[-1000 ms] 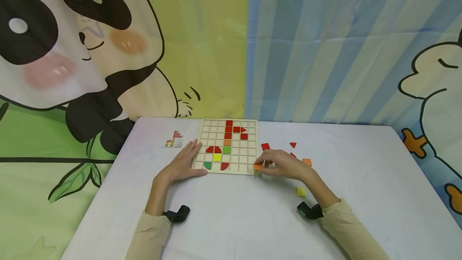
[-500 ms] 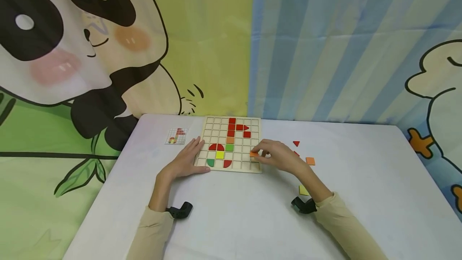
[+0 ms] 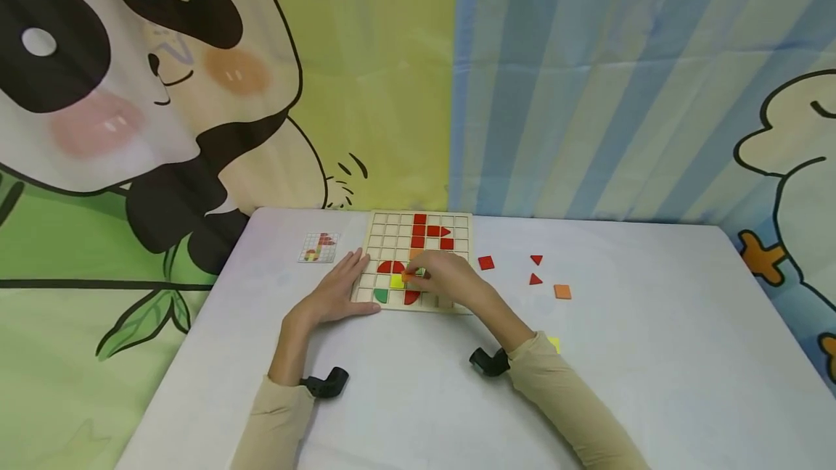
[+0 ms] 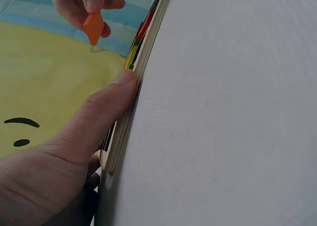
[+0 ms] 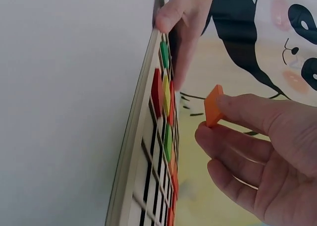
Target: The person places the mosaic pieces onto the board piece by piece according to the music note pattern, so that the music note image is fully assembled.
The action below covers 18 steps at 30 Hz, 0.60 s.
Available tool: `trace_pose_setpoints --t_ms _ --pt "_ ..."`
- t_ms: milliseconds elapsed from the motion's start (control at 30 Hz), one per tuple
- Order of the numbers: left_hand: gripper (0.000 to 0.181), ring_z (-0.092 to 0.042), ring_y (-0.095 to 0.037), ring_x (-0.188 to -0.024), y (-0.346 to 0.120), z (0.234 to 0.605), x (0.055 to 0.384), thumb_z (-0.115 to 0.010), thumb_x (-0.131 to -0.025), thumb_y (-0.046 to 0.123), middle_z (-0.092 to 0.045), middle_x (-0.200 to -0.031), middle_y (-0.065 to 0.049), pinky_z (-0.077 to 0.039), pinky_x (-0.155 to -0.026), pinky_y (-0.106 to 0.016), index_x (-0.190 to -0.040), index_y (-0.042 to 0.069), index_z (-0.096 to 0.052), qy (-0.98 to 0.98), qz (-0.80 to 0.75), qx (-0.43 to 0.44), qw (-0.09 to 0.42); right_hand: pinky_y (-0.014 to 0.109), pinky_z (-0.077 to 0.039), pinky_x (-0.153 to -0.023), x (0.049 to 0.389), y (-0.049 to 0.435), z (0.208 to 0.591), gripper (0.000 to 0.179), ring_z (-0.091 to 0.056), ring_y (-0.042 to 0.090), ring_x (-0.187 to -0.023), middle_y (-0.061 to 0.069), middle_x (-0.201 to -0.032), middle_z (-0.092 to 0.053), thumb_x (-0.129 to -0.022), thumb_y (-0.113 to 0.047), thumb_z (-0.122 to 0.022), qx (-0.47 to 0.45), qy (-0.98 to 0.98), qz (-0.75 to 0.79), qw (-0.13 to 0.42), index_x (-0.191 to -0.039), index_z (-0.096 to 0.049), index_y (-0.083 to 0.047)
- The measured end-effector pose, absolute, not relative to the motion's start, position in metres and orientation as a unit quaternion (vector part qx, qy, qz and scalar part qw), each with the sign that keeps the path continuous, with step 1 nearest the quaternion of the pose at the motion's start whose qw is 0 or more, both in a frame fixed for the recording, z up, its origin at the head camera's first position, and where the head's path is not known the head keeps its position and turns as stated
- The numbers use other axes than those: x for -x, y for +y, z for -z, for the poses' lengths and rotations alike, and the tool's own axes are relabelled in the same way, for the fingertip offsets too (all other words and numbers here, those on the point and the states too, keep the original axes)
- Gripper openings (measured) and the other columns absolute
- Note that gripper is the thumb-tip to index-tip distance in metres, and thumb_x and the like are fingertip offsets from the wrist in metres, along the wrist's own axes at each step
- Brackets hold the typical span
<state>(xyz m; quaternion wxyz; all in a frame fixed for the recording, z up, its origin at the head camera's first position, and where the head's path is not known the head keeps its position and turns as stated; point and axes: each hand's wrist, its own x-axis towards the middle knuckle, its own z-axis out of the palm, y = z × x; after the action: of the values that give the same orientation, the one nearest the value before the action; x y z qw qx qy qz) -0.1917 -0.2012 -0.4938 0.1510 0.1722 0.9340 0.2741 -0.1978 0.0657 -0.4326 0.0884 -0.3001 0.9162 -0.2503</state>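
A wooden grid board [image 3: 387, 231] lies near the table's far edge, with red, orange, green and yellow pieces in several cells. Along its left side rests my left hand [image 3: 333, 290], fingers fairly straight, the thumb [image 4: 111, 99] touching the near edge. Over the board, my right hand [image 3: 447, 278] pinches an orange square tile [image 5: 213, 106] between thumb and fingers. In the right wrist view this tile is held tilted, apart from the board surface. A yellow square [image 3: 397, 281] sits in a cell just left of it. Part of the grid is hidden under my right hand.
A small pattern card [image 3: 318, 247] lies left of the board. To its right are a red square [image 3: 486, 262], two red triangles [image 3: 535, 279] and an orange square [image 3: 562, 291]. A yellow piece [image 3: 554, 344] is partly covered by my right sleeve. A printed curtain stands behind the table.
My right hand has carried the orange square tile leftward from the board's right edge to its middle. The loose red square is uncovered again. My left hand has stayed at the board's side.
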Motion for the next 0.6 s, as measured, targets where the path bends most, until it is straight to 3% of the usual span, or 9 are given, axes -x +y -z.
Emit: trace_pose_setpoints --t_ms 233,433,600 --pt "0.108 -0.005 -0.039 -0.161 -0.204 0.493 0.192 -0.08 -0.087 0.051 -0.009 -0.175 -0.015 -0.016 -0.126 -0.064 -0.165 0.006 -0.021 0.932 -0.281 -0.178 0.147 0.031 -0.058 -0.078 0.201 0.028 0.433 0.023 -0.07 0.018 -0.099 0.003 -0.112 -0.077 -0.095 -0.024 -0.076 0.294 0.925 0.223 0.086 -0.114 -0.08 -0.011" --pt "0.108 -0.006 -0.041 -0.161 -0.202 0.495 0.191 -0.081 -0.086 0.05 -0.011 -0.174 -0.017 -0.016 -0.126 -0.064 -0.164 0.004 -0.022 0.928 -0.292 -0.186 0.14 0.024 -0.046 -0.058 0.2 0.009 0.44 0.011 -0.063 0.013 -0.077 0.001 -0.098 -0.074 -0.098 -0.021 -0.073 0.291 0.936 0.183 0.069 -0.098 -0.081 -0.013" --pt "0.107 -0.005 -0.04 -0.161 -0.201 0.492 0.19 -0.08 -0.087 0.05 -0.01 -0.175 -0.016 -0.015 -0.126 -0.064 -0.165 0.005 -0.022 0.928 -0.293 -0.179 0.144 0.023 -0.039 -0.054 0.199 0.003 0.445 0.013 -0.051 0.01 -0.065 0.002 -0.09 -0.068 -0.099 -0.016 -0.071 0.285 0.943 0.16 0.058 -0.089 -0.078 -0.011"
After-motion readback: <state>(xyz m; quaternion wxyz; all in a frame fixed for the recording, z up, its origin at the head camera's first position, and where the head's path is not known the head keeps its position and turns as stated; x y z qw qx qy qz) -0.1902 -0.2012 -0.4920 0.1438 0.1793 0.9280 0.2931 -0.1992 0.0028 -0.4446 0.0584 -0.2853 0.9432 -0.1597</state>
